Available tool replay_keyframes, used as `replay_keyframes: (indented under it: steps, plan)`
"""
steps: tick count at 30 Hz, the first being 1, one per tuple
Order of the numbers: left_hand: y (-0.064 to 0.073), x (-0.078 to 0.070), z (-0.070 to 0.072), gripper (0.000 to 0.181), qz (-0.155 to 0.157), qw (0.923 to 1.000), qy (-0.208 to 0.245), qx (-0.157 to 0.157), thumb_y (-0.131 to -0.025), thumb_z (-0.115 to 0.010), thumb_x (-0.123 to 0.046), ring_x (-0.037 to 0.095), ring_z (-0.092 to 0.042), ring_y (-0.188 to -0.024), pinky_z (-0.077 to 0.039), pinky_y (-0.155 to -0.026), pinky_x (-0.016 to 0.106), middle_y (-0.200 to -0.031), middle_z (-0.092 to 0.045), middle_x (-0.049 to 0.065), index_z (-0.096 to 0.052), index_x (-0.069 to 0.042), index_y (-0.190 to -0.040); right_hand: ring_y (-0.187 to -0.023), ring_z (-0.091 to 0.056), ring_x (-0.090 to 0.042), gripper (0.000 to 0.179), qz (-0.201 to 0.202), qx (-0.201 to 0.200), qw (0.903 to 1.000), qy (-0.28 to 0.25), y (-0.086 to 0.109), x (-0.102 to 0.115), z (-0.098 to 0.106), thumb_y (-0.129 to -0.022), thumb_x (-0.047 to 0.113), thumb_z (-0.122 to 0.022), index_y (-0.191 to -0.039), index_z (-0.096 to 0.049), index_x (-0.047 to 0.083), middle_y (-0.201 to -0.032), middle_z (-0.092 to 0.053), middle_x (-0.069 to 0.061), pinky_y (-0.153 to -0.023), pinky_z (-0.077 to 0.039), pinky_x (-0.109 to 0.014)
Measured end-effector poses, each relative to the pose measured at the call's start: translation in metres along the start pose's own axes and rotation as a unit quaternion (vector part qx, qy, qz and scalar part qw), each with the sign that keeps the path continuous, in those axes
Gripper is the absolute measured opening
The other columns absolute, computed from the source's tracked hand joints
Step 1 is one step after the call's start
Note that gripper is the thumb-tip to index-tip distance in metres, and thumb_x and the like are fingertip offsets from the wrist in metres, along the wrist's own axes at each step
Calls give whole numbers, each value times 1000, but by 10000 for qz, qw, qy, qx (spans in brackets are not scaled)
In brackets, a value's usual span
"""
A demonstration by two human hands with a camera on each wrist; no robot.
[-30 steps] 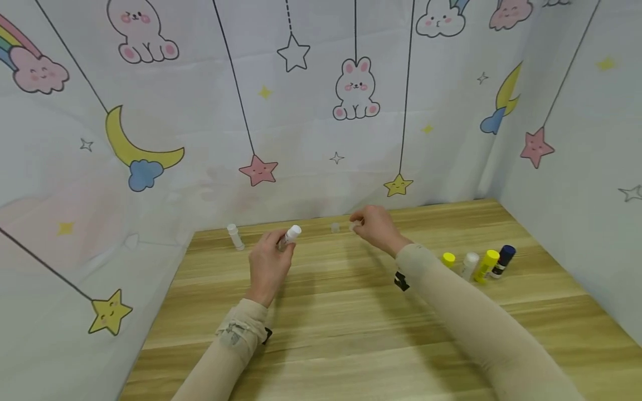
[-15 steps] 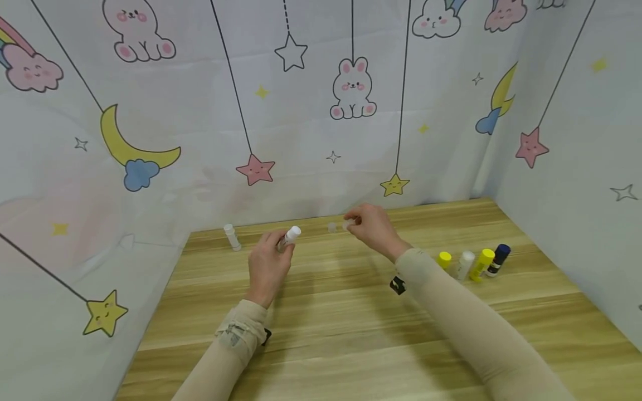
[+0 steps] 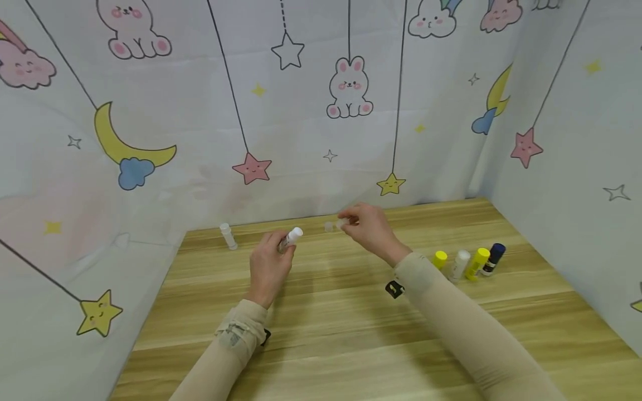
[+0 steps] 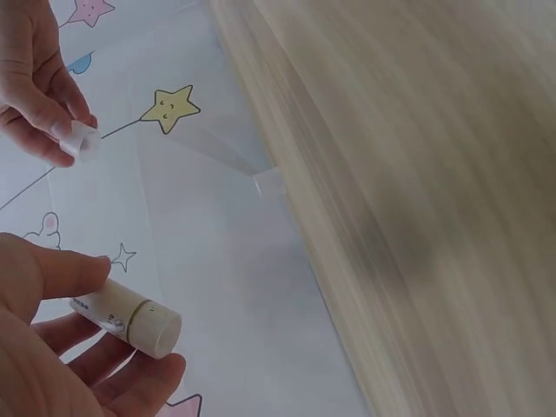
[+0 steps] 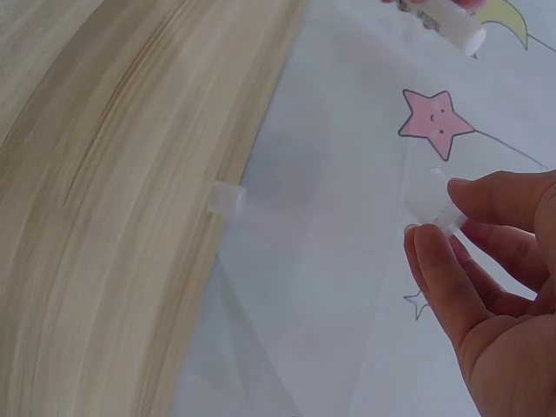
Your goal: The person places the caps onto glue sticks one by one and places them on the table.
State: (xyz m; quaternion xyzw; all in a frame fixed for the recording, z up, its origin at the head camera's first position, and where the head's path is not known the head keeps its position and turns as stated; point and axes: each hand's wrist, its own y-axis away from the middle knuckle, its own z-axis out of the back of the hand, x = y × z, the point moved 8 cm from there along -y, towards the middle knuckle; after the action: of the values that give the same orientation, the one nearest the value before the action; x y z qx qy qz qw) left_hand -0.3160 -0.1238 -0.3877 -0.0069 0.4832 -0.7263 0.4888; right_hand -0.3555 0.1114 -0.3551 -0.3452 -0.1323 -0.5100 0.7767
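Note:
My left hand [image 3: 270, 264] grips a white glue stick [image 4: 130, 317] with a band round it, tilted, its white end poking out past the fingers. Between thumb and fingertips, my right hand [image 3: 373, 233] pinches a small translucent cap [image 5: 432, 200]; its hollow end shows in the left wrist view. A second translucent cap [image 5: 228, 199] stands on the table near the back edge, just left of the pinched one in the head view. The two hands are apart, the cap and the glue stick not touching.
Another white glue stick [image 3: 228, 236] stands at the table's back left. Off to the right, partly behind my right sleeve, are a yellow glue stick [image 3: 439, 260], a white one [image 3: 459, 265], a second yellow one [image 3: 478, 264] and a dark blue one [image 3: 494, 259]. Printed cloth walls [image 3: 301, 122] border the table.
My right hand has shifted slightly left with the pinched cap, towards the standing cap in the head view. My left hand keeps its grip on the glue stick. The head view has turned slightly right.

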Motion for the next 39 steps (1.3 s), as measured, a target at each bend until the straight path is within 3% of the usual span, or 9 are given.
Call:
replay_keyframes:
  steps: [10, 25, 39]
  plan:
    - [1, -3, -2, 26, -91, 9999, 27, -33, -82, -83, -7, 29, -70, -87, -57, -74, 47, -102, -69, 12, -72, -6, -106, -86, -65, -12, 20, 165, 73, 9996, -232, 4, 19, -6, -90, 9, -74, -111, -77, 7, -106, -69, -3, -74, -57, -29]
    - [5, -11, -11, 26, -162, 9997, -149, 137, -82, -84, -8, 27, -68, -80, -55, -67, 45, -96, -68, 8, -73, -8, -105, -83, -66, -8, 17, 364, 44, 9991, -231, 6, 23, -16, -91, 11, -76, -108, -77, 10, -102, -68, 3, -72, -57, -25]
    - [8, -16, -21, 26, -148, 9987, -273, 403, -83, -84, -10, 29, -68, -84, -57, -70, 45, -100, -69, 9, -72, -9, -106, -84, -67, -8, 18, 381, 96, 9980, -488, 9, 30, -16, -92, 14, -75, -110, -77, 13, -100, -69, 2, -74, -57, -26]
